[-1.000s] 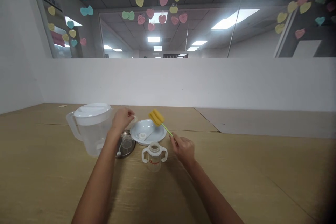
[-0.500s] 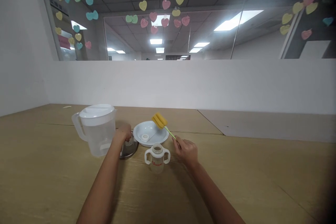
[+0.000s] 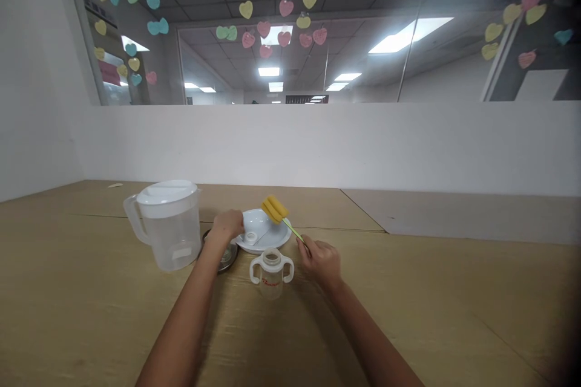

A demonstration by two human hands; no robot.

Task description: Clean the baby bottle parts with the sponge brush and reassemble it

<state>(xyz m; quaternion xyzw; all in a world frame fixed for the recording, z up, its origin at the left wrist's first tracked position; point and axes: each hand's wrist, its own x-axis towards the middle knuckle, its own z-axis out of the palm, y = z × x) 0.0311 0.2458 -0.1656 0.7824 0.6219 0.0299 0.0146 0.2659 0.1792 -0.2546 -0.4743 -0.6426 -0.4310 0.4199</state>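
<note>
My right hand (image 3: 320, 260) is closed on the thin green handle of a sponge brush, whose yellow sponge head (image 3: 273, 208) hangs over the far side of a white plate (image 3: 276, 236). My left hand (image 3: 229, 225) is at the plate's left rim with its fingers curled; what they hold, if anything, is hidden. A small white ring (image 3: 251, 236) lies in the plate. A clear two-handled baby bottle (image 3: 271, 273) stands open-topped on the table between my forearms. A shiny steel dish (image 3: 224, 259) lies partly under my left wrist.
A clear plastic pitcher (image 3: 166, 224) with a white lid stands left of the steel dish. The wooden table (image 3: 431, 302) runs to a white partition wall at the back, with a glass pane bearing paper hearts above it.
My left hand dropped from near the pitcher onto the steel dish, then moved right to the plate's rim. The right hand and brush barely moved.
</note>
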